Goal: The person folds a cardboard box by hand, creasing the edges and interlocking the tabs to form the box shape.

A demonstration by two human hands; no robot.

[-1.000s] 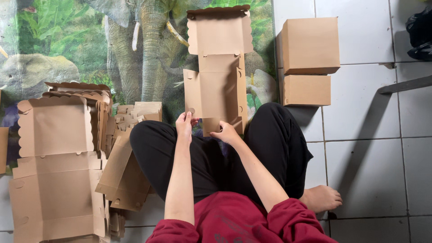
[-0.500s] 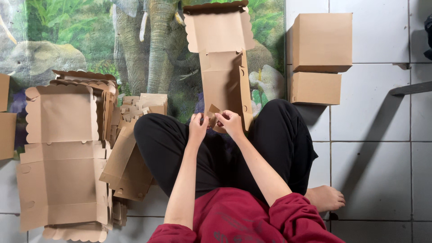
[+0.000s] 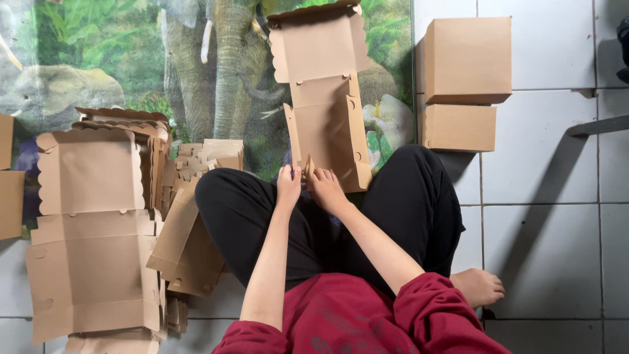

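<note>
At the centre of the frame, the left hand and right hand both pinch the near flap of a flat brown cardboard box blank, which stretches from the person's crossed legs up to the top edge. Left of the legs lies a stack of unfolded blanks, with loose cardboard pieces between stack and knee. Two folded boxes stand at upper right on the white tiled floor. An animal-print mat covers the upper left.

Head view (steeply downward), close overhead
</note>
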